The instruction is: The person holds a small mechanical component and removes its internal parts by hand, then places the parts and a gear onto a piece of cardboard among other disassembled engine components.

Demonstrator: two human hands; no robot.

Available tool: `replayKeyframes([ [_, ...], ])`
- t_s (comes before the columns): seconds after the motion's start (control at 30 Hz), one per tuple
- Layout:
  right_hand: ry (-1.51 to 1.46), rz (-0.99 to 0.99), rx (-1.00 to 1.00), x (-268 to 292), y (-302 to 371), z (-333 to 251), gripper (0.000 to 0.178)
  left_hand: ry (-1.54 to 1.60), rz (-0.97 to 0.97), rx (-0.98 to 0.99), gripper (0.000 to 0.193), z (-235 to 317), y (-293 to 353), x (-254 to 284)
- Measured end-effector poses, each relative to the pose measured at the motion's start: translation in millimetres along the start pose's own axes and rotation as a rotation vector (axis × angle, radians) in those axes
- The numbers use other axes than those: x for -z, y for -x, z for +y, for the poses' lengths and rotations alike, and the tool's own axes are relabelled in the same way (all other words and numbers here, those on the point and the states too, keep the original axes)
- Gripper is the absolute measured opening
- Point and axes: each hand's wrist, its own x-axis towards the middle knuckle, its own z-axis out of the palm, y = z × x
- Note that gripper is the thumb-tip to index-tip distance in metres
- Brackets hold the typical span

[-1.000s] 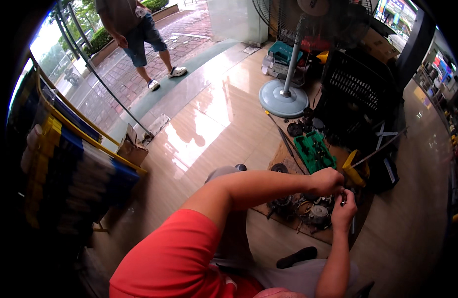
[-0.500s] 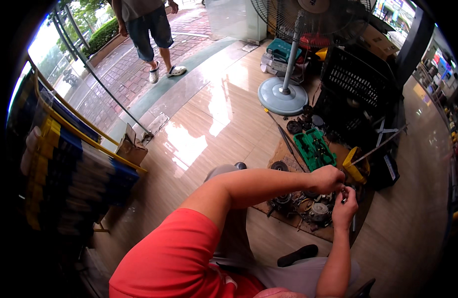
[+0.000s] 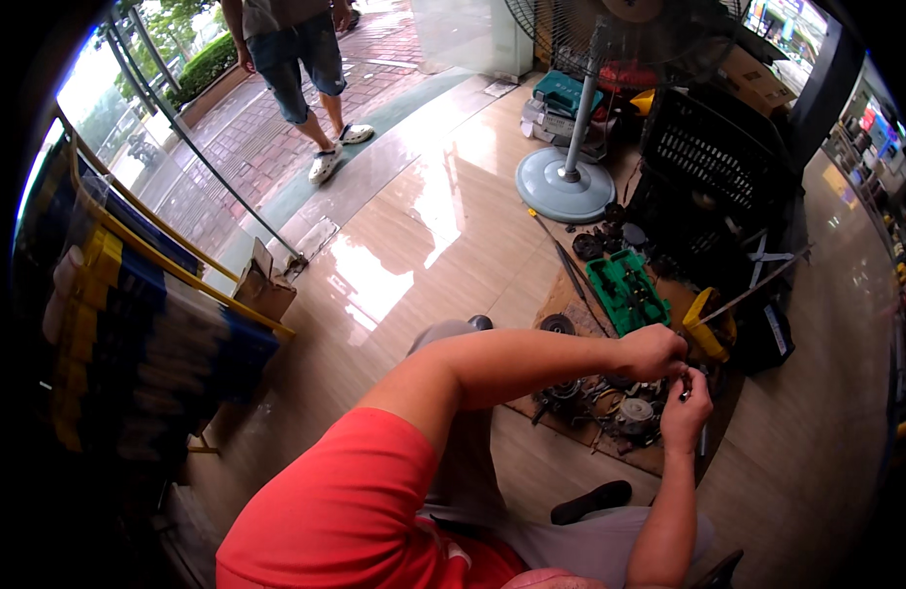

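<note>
My left arm reaches across to the right, and my left hand (image 3: 653, 352) is closed, its fingertips meeting those of my right hand (image 3: 686, 412). My right hand is also closed, with a small dark, shiny part (image 3: 686, 389) showing between its fingers; its kind is too small to make out. Whatever the left fingers grip is hidden. Just below and left of the hands, a round metal machine part (image 3: 635, 412) lies among loose parts and wires on a brown cardboard sheet (image 3: 610, 455). A green tool case (image 3: 627, 292) lies open beyond my left hand.
A yellow container (image 3: 706, 324) stands right of the case. Black crates (image 3: 703, 162) and a standing fan (image 3: 568, 185) are farther back. A long yellow-tipped tool (image 3: 561, 250) lies on the tiles. At the left stands a yellow-framed rack (image 3: 178, 265). A person (image 3: 296, 79) walks at the doorway.
The person at the doorway has stepped closer, one foot now forward. My hands stay together in nearly the same place, and the view has shifted slightly.
</note>
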Motion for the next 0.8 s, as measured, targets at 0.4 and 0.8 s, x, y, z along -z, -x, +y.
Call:
replayKeyframes([
  [0.4, 0.031, -0.007, -0.011, 1.6, 0.7, -3.6, 0.019, 0.007, -0.01, 0.021, 0.023, 0.9, 0.9, -0.9],
  [0.8, 0.026, 0.009, 0.004, 1.5, -2.0, 2.2, 0.016, 0.002, 0.022, -0.004, 0.019, -2.3, -2.8, -4.4],
])
